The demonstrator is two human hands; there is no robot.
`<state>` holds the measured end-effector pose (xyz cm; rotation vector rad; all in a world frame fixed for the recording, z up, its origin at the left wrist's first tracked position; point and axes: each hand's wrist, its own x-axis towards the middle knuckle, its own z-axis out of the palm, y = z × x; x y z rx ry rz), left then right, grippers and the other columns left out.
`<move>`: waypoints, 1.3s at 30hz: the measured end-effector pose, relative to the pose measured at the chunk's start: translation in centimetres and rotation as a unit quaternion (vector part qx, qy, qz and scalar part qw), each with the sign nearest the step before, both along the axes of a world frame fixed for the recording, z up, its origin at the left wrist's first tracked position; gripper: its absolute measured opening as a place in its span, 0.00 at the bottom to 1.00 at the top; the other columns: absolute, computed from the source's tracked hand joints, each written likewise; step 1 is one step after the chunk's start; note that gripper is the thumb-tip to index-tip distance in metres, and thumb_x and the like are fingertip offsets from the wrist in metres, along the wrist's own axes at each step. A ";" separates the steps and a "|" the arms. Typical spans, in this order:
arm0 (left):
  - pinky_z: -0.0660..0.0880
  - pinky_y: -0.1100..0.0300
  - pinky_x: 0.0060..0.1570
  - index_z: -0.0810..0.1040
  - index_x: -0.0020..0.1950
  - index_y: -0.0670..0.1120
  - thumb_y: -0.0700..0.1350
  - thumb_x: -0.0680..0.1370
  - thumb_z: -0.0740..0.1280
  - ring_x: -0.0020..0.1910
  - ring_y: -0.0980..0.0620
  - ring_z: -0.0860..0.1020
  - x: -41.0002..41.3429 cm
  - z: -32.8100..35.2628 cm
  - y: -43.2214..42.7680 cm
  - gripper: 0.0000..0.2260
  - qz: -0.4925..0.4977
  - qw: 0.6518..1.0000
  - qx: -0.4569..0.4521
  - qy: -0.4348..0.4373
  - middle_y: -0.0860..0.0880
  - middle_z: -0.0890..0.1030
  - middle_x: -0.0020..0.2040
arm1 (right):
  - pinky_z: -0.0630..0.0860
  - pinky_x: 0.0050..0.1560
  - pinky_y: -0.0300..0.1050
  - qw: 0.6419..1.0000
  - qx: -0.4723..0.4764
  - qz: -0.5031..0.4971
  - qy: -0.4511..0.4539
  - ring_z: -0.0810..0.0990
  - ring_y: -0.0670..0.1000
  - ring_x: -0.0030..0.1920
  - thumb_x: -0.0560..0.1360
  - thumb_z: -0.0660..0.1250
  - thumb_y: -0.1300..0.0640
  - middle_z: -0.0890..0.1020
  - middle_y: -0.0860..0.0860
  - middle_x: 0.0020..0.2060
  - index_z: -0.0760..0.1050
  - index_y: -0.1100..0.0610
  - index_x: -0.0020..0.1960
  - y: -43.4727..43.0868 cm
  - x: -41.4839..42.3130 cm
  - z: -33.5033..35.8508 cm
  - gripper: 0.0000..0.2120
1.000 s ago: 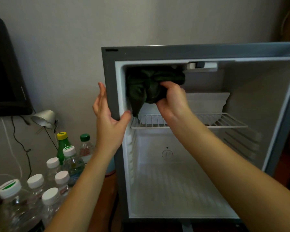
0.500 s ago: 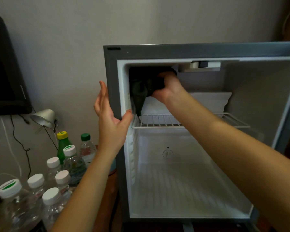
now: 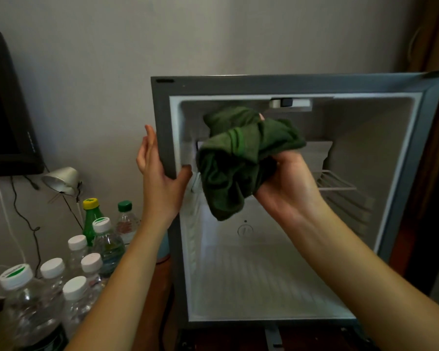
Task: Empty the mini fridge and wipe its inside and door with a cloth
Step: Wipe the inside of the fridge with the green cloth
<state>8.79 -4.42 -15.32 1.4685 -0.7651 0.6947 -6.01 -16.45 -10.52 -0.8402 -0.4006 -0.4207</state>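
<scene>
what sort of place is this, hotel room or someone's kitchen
Likely a hotel or guest room, though that's not certain: a mini fridge against a plain wall, a cluster of small water bottles beside it, and a desk lamp under a dark wall screen.

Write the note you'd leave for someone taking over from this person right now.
Left hand braces the mini fridge at its left edge, fingers flat on the outer side, thumb on the front.
Right hand grips the bunched green cloth in front of the upper opening.
Done: nothing shows inside but the wire shelf; bottles stand outside, to the left.
Left: wipe the inside and the door (out of view); how much is already wiped cannot be told.
</scene>
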 end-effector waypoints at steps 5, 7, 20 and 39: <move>0.57 0.85 0.58 0.50 0.79 0.48 0.38 0.75 0.69 0.75 0.48 0.58 0.2 -0.3 0.0 0.39 0.020 1.000 0.003 0.011 0.44 0.55 0.75 | 0.79 0.54 0.49 0.998 0.020 -0.056 -0.030 0.81 0.55 0.53 0.73 0.58 0.61 0.81 0.57 0.53 0.75 0.58 0.60 -3.5 0.9 -3.3 0.16; 0.59 0.84 0.57 0.52 0.78 0.46 0.38 0.75 0.69 0.74 0.49 0.60 0.2 -0.3 -0.1 0.38 0.022 1.000 -0.001 0.019 0.45 0.55 0.75 | 0.77 0.58 0.51 0.994 0.038 -0.098 -0.035 0.79 0.57 0.57 0.75 0.57 0.63 0.79 0.58 0.57 0.71 0.60 0.64 -5.6 1.5 -3.9 0.17; 0.65 0.80 0.59 0.58 0.76 0.43 0.35 0.75 0.69 0.68 0.57 0.66 -0.5 0.0 -0.1 0.33 0.027 0.999 -0.004 0.033 0.45 0.58 0.74 | 0.75 0.54 0.48 0.953 0.226 -0.201 0.016 0.78 0.55 0.50 0.83 0.52 0.52 0.78 0.58 0.53 0.67 0.59 0.70 -10.5 9.1 1.5 0.20; 0.60 0.83 0.58 0.54 0.77 0.47 0.35 0.75 0.69 0.71 0.56 0.62 -0.3 -0.4 -0.5 0.35 0.024 0.999 -0.022 0.023 0.47 0.54 0.75 | 0.67 0.69 0.55 0.966 0.246 0.019 0.079 0.74 0.62 0.64 0.80 0.57 0.57 0.77 0.63 0.59 0.74 0.63 0.64 -4.4 8.9 1.3 0.16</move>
